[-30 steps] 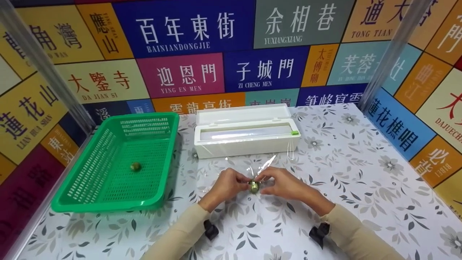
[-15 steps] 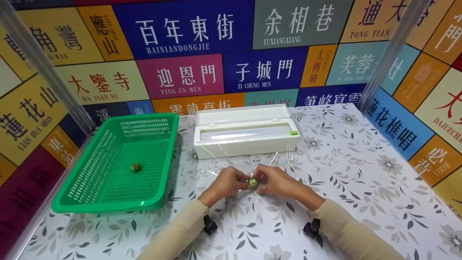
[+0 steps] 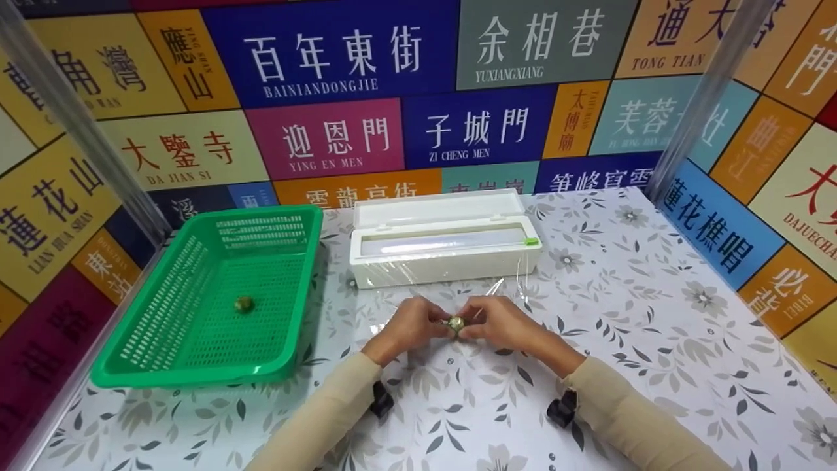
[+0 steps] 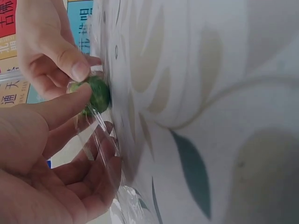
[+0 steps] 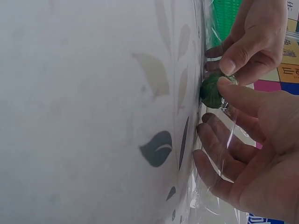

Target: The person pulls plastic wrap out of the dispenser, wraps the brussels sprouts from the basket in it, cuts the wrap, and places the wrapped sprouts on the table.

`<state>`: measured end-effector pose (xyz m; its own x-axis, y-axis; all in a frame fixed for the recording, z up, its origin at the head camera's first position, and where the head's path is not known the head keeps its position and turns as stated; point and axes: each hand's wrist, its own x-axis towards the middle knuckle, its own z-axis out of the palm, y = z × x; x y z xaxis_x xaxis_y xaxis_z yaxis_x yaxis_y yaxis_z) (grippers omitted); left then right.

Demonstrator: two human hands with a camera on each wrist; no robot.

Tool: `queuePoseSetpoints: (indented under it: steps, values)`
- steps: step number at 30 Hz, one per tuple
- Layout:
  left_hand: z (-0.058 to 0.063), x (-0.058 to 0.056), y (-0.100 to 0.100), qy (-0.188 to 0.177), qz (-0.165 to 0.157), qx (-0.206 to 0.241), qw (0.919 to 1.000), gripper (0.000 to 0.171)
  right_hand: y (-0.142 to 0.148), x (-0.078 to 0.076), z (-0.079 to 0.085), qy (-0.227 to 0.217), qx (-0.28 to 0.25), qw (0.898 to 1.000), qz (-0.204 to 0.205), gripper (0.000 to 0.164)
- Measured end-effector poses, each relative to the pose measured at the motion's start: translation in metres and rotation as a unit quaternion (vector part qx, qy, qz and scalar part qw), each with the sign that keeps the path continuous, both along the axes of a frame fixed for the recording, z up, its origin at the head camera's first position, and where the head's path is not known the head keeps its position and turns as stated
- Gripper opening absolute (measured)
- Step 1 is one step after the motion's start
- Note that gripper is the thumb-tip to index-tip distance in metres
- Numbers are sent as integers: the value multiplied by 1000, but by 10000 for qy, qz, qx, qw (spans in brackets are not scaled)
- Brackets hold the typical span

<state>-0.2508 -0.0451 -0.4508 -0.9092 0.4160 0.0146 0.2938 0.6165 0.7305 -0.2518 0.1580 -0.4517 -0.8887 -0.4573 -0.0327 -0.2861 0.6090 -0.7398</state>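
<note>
Between my two hands, low over the table, is a small round green ball [image 3: 456,322] with a leaf-like surface. Clear cling film [image 4: 133,207] lies around it and shows creased in both wrist views. My left hand [image 3: 415,320] pinches the ball from the left, thumb [image 4: 84,93] against its side. From the other side my right hand [image 3: 495,318] pinches it too, its thumb [image 5: 226,84] pressed on the ball. In the right wrist view, the lower fingers spread out behind the film.
Behind the hands stands a white cling film dispenser [image 3: 444,270], lid raised, with a green slider [image 3: 530,241]. On the left is a green basket [image 3: 189,378] with one similar ball [image 3: 244,305] inside. A flower-patterned cloth [image 3: 628,307] covers the table; printed panels rise behind.
The right hand has shifted slightly left and the fingers of both hands have closed in tighter round the ball. The film between ball and dispenser shifts its glints. Basket and dispenser stay put.
</note>
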Motion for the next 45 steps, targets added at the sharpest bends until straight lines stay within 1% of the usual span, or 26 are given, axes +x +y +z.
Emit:
queuePoseSetpoints:
  steps: [2, 6, 10, 14, 18, 21, 26, 29, 31, 34, 36, 39, 41, 43, 45]
  values:
    - [0, -2, 0, 28, -2, -41, 10000, 19, 0, -1, 0, 64, 8, 10000, 10, 26]
    - [1, -6, 0, 80, -24, -158, 9998, 18, -1, -1, 1, 252, 37, 9996, -149, 30]
    - [2, -8, 1, 32, -23, -186, 9998, 16, -5, -2, 3, 304, 80, 9990, -314, 27]
    - [3, -9, 2, 42, 145, -198, 9997, 18, -5, -4, 5, 220, 93, 9991, -344, 27]
    - [4, -10, 3, 173, 329, -130, 9992, 21, -4, -6, 6, 214, 115, 9994, -241, 30]
    - [4, -11, 4, 227, 318, -66, 9992, 20, -3, -8, 5, 279, 148, 9994, -171, 30]
    - [3, -13, 5, 202, 264, 7, 9994, 18, -5, -9, 6, 179, 120, 9990, -382, 34]
    - [2, -15, 6, 131, 272, -4, 9995, 19, -6, -9, 5, 202, 96, 9989, -419, 35]
    - [2, -15, 6, 134, 291, -38, 9995, 19, -6, -11, 4, 301, 124, 9988, -364, 33]
    - [3, -16, 6, 251, 338, -129, 9990, 20, -6, -16, 2, 504, 170, 9984, -179, 31]
    - [4, -16, 7, 328, 379, -198, 9985, 22, -5, -19, 2, 536, 196, 9983, -80, 32]
    - [3, -16, 8, 341, 442, -272, 9981, 26, -4, -22, 3, 497, 202, 9986, 23, 35]
    - [2, -17, 8, 376, 463, -350, 9976, 26, -3, -23, 2, 528, 224, 9983, 95, 36]
    - [1, -18, 8, 427, 462, -396, 9972, 24, -3, -23, 2, 573, 260, 9980, 102, 38]
    - [1, -19, 8, 487, 436, -412, 9970, 22, -4, -22, 2, 565, 271, 9980, 24, 40]
